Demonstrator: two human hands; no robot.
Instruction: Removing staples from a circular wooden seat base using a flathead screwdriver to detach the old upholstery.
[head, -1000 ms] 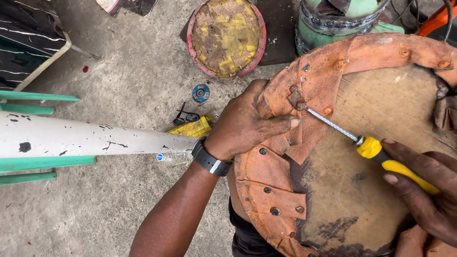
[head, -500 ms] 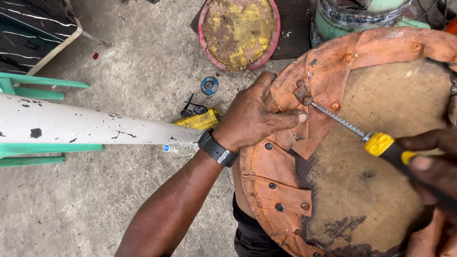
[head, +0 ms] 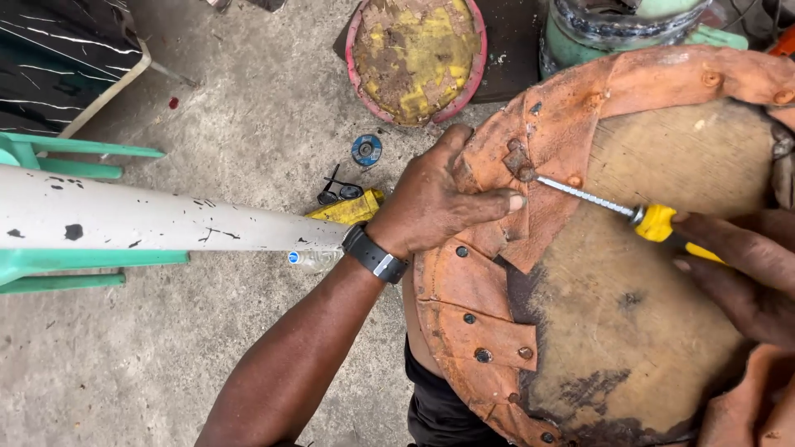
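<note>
- Round wooden seat base (head: pixel 662 314), underside up, fills the right half of the view, resting against the person's lap; orange leather covering (head: pixel 480 314) is folded over its rim and pinned with dark tacks.
- Left hand (head: pixel 439 203) lies flat on the leather at the upper-left rim, fingers together and pressing the flap down, forefinger stretched toward the tool tip. Black wristwatch (head: pixel 374 252) on that wrist.
- Right hand (head: pixel 737 265) at the right edge, fingers clamped round the yellow handle of a screwdriver (head: pixel 654 222); its metal shaft runs up-left, tip at a tack (head: pixel 523 172) under the leather fold.
- On the concrete floor (head: pixel 232 99) just left of the left hand: a flat yellow package (head: pixel 348 209), partly hidden under a pale pipe (head: pixel 149 217); beside it dark spectacles (head: pixel 339 192) and a small blue round disc (head: pixel 366 150).
- A clear bottle with a blue cap (head: pixel 310 260) lies under the pipe's end.
- Top centre: round red-rimmed bowl (head: pixel 418 58) caked yellow-brown. Green plastic chair (head: pixel 50 153) at left.
- Against half a second earlier: the tool tip sits at the same tack, left hand keeps its place; the right hand shows more of itself, lower on the handle.
</note>
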